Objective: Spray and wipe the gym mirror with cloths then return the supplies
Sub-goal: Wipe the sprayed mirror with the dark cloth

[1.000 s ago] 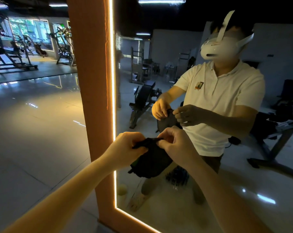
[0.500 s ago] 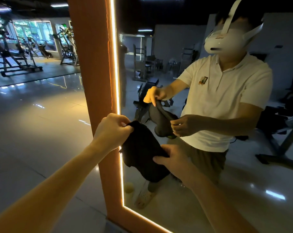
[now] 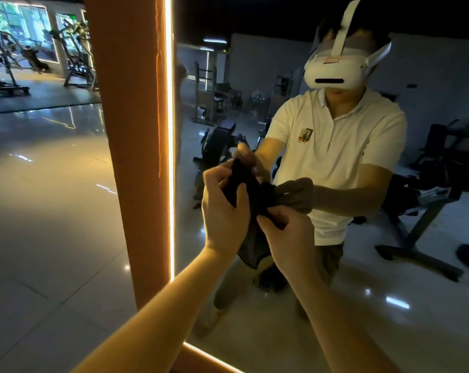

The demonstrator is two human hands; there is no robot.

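Dark crumpled cloth (image 3: 251, 249) is pinched by curled fingers of left hand (image 3: 222, 214) & right hand (image 3: 291, 238), prob. to be folded for wiping orange-framed, light-edged gym mirror (image 3: 228, 332).

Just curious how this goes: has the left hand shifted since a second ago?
Yes. The left hand, gripping the cloth, went right: it overlapped the frame's lit strip before and is now over the glass.
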